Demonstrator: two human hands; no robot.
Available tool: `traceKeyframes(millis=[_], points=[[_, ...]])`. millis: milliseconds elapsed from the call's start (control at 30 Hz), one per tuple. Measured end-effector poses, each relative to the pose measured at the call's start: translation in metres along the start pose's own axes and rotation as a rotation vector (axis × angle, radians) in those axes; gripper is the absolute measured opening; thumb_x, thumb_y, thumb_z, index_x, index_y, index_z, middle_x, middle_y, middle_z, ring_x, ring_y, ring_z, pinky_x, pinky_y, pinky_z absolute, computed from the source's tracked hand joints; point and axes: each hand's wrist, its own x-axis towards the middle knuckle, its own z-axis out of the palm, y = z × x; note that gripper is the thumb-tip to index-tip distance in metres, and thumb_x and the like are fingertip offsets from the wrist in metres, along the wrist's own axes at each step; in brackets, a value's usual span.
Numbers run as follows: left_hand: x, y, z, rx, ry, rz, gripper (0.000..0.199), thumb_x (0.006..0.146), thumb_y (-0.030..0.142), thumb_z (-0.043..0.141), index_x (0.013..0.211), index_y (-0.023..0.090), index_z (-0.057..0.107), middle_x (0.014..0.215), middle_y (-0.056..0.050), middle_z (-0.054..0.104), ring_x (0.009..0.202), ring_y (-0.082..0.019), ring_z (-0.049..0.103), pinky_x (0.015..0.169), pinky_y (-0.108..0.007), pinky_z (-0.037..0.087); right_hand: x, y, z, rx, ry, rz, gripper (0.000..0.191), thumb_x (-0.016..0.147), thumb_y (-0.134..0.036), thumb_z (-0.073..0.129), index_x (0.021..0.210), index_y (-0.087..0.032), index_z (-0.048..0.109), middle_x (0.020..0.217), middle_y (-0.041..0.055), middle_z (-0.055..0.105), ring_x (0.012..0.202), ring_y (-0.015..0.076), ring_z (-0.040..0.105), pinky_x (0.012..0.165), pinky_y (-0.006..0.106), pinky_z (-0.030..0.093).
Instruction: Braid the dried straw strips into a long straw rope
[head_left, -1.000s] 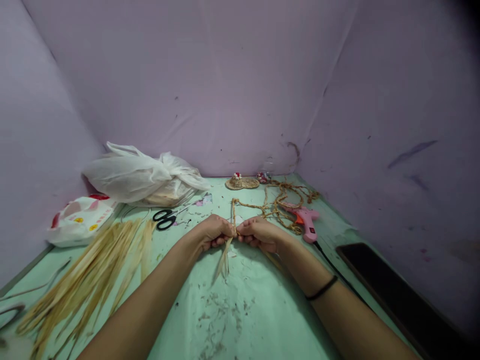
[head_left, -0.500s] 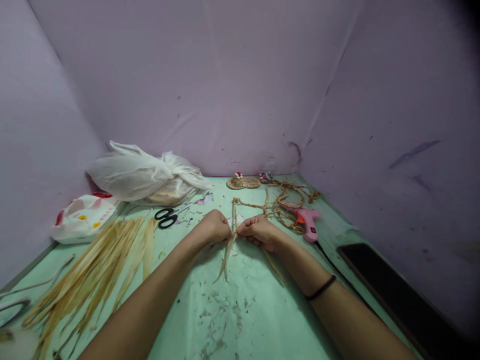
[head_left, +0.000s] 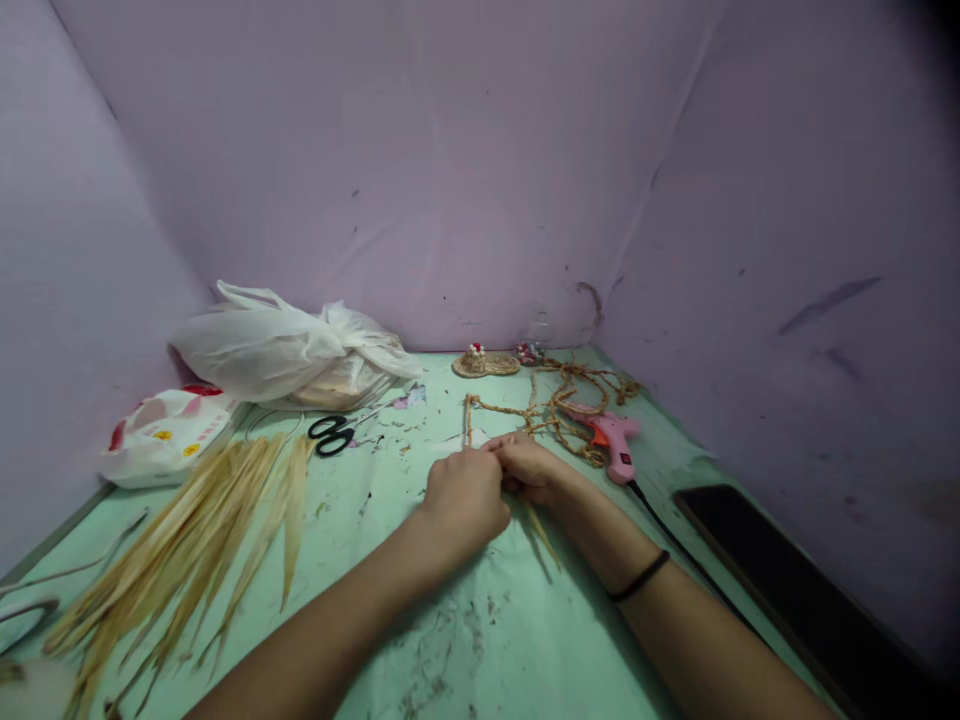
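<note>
A tan braided cord (head_left: 469,424) runs down the middle of the table to where my hands meet. My left hand (head_left: 466,497) is closed at its near end, with the back of the hand turned up and the fingertips hidden. Touching it, my right hand (head_left: 525,466) pinches the cord's fibre strands. Loose pale strand ends (head_left: 541,540) hang out below my right hand. From the top of the cord, more braid leads right to a loose heap of braided rope (head_left: 574,400). Flat dry fibre strips (head_left: 217,520) lie spread left of my left arm.
Black-handled scissors (head_left: 331,436) lie left of centre, before a tied white plastic bag (head_left: 292,345). A pink glue gun (head_left: 619,445) with a black cable and a dark phone-like slab (head_left: 780,580) are at right. A woven piece with beads (head_left: 486,364) sits by the back wall.
My left hand has moved right and turned over the cord's end, now against my right hand. The loose strands that hung below the left hand are hidden. My right hand has barely moved.
</note>
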Motion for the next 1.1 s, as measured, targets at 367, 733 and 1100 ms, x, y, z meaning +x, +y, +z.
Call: traceKeyframes(millis=[367, 733, 1100], points=[[0.031, -0.028, -0.028, -0.702, -0.322, -0.272, 0.01, 0.068, 0.014, 0.05, 0.069, 0.007, 0.056, 0.058, -0.005, 0.058, 0.037, -0.005, 0.044, 0.034, -0.016, 0.031, -0.002, -0.002, -0.006, 0.059, -0.158, -0.042, 0.007, 0.058, -0.017, 0.061, 0.061, -0.011, 0.058, 0.047, -0.0021, 0.054, 0.036, 0.0034, 0.038, 0.034, 0.017, 0.017], [0.036, -0.027, -0.009, -0.112, -0.035, -0.279, 0.012, 0.06, 0.016, 0.051, 0.049, 0.014, 0.048, 0.034, 0.001, 0.04, 0.033, -0.012, 0.04, 0.037, -0.023, 0.028, 0.0, -0.002, -0.001, -0.736, 0.055, -0.415, 0.012, 0.06, -0.015, 0.051, 0.062, -0.012, 0.063, 0.054, 0.0004, 0.057, 0.05, 0.0084, 0.043, 0.047, 0.019, 0.028], [0.039, -0.037, -0.002, -0.219, 0.101, -0.143, 0.013, 0.048, 0.012, 0.053, 0.044, 0.015, 0.041, 0.038, 0.005, 0.026, 0.041, -0.006, 0.026, 0.04, -0.022, 0.013, -0.022, -0.02, 0.005, -1.087, 0.266, -0.351, 0.011, 0.056, -0.016, 0.056, 0.059, -0.014, 0.066, 0.054, 0.0069, 0.06, 0.052, 0.0127, 0.049, 0.046, 0.022, 0.027]])
